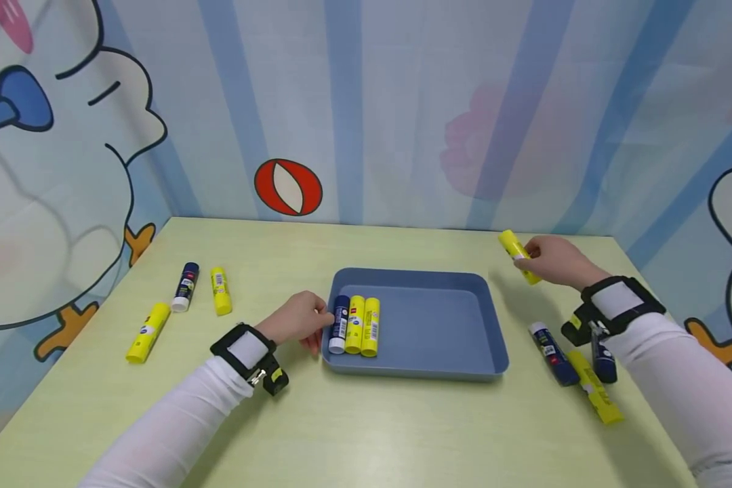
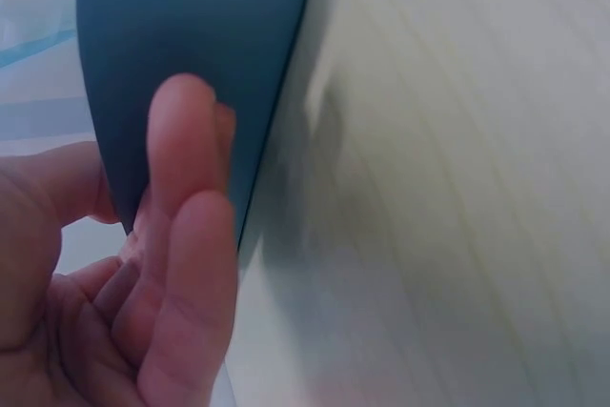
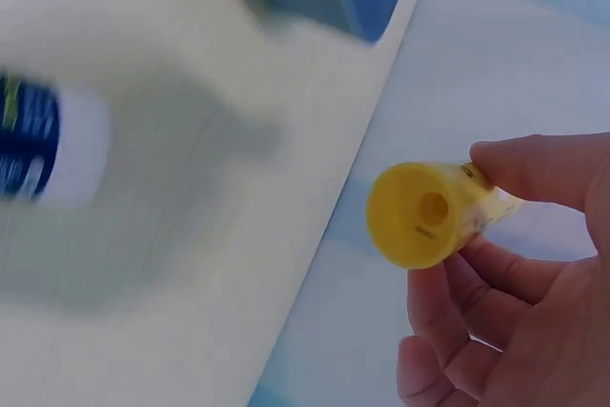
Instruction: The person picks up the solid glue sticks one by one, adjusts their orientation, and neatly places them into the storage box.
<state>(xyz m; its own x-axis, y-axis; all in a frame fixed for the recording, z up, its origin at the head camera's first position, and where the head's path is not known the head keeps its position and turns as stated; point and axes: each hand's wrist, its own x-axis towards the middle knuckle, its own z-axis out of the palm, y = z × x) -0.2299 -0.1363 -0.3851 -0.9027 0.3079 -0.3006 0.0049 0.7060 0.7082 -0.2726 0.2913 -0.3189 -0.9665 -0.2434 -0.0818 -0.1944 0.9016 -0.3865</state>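
My left hand (image 1: 300, 320) pinches the left rim of a blue-grey tray (image 1: 439, 369); in the left wrist view its fingers (image 2: 191, 188) lie along the tray's outer wall. Inside the tray, at its left end, a dark blue glue stick (image 1: 339, 325) and two yellow glue sticks (image 1: 354, 325) stand side by side, lying parallel. Up past the tray's back right corner, my right hand (image 1: 558, 261) holds another yellow glue stick (image 1: 512, 245) between thumb and fingers, raised over the table. The right wrist view shows the hollow round end of this yellow glue stick (image 3: 405, 216).
To the right of the tray lie two dark blue glue sticks (image 1: 555, 356) and a yellow one (image 1: 594, 390), partly under the right forearm. At the left are two more yellow glue sticks (image 1: 148, 333) and a dark blue one (image 1: 186, 287). A printed curtain (image 1: 390, 122) hangs behind the table.
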